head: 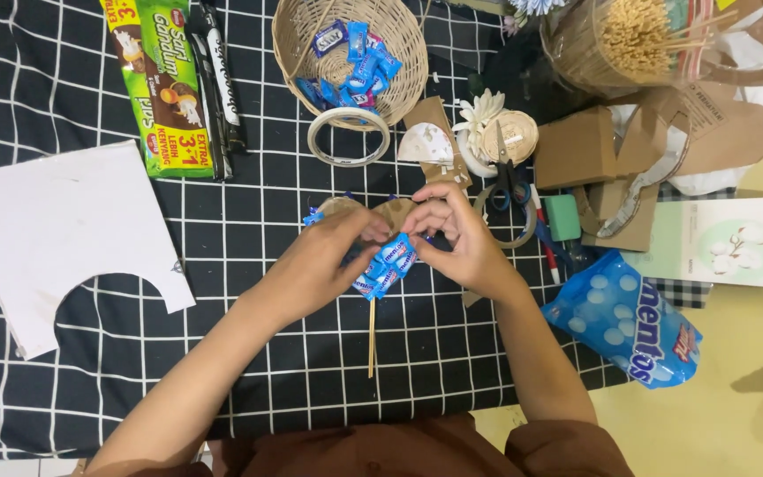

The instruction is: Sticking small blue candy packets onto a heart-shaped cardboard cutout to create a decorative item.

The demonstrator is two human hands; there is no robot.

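I look down on a black cloth (90, 380) with a white grid, spread over a yellow floor (717, 415). On the cloth at left lies one white card (46, 230) with a half-round notch cut from its lower edge. Top right sits one jar (638, 40) of thin sticks, with brown cardboard pieces (682, 132) below it. One blue candy bag (624, 322) lies at the cloth's right edge, one green biscuit pack (162, 84) at top left, and one wicker basket (298, 40) at top centre holds several blue sweets. I count one tape ring (348, 137) just under the basket and one pair of scissors (509, 172) to its right.

My left hand (324, 265) and right hand (457, 234) meet at the centre. Both sets of fingers are curled closed, pinching a cluster of blue sweets (389, 265) fixed on one skewer (371, 331), which points down toward me. A cardboard shape lies partly hidden behind the hands.
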